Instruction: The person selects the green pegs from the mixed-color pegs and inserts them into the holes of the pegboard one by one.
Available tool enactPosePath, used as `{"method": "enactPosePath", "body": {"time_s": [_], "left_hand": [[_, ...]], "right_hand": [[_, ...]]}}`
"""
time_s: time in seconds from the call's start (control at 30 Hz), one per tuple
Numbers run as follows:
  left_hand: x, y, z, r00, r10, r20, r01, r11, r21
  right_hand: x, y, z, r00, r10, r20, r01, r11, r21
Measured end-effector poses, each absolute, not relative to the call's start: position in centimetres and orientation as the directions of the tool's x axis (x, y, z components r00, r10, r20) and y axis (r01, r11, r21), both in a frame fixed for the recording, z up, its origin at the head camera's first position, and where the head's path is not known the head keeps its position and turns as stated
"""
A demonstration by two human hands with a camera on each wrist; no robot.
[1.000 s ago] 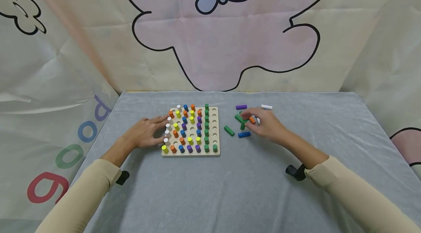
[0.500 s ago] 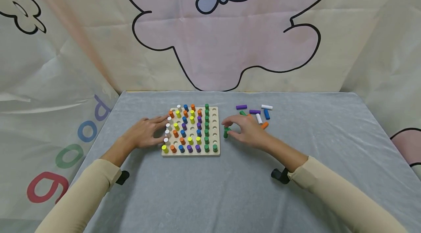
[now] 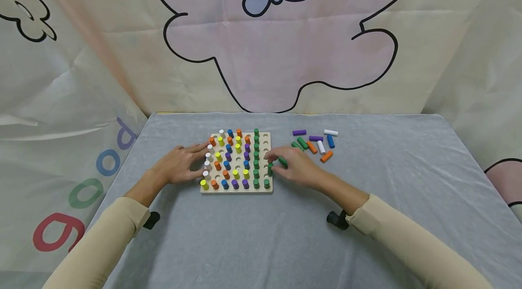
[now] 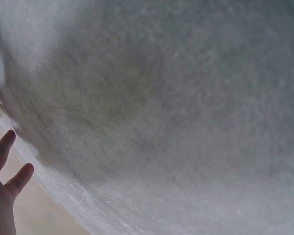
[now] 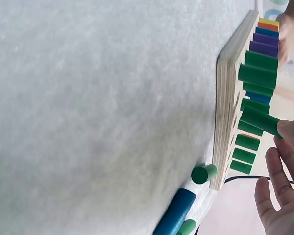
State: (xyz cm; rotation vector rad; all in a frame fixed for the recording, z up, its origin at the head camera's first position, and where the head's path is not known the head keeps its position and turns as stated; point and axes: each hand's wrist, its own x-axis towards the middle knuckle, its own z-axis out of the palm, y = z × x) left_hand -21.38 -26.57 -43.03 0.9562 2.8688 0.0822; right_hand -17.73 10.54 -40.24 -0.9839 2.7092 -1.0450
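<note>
The right hand (image 3: 295, 166) pinches a smooth green cylindrical peg (image 5: 258, 121), tilted, at the board's (image 3: 236, 191) three o'clock side. The left hand (image 3: 179, 165), fingers spread, rests at nine o'clock.

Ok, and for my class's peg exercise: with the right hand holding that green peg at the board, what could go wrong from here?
The green peg leans more than the standing green pegs, so it may not seat cleanly. The right hand is close to them and could knock one. If the left hand, at the pegboard's left edge, eased off, the board might slide.
</note>
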Motion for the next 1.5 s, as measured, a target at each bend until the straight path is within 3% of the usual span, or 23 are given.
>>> {"method": "enactPosePath", "body": {"time_s": [0.57, 1.17, 1.5], "left_hand": [[-21.4, -26.7, -43.0, -0.790, 0.607, -0.082, 0.602, 0.794, 0.082], [-21.4, -26.7, -43.1, -0.792, 0.604, -0.085, 0.598, 0.797, 0.085], [-21.4, -26.8, -43.1, -0.787, 0.611, -0.082, 0.605, 0.791, 0.089]], "right_hand": [[-17.5, 9.7, -41.0, -0.761, -0.619, 0.193, -0.598, 0.553, -0.580], [-17.4, 9.3, -41.1, -0.759, -0.641, 0.118, -0.566, 0.559, -0.606], [-18.9, 11.9, -40.8, -0.832, -0.547, 0.091, -0.479, 0.626, -0.615]]}}
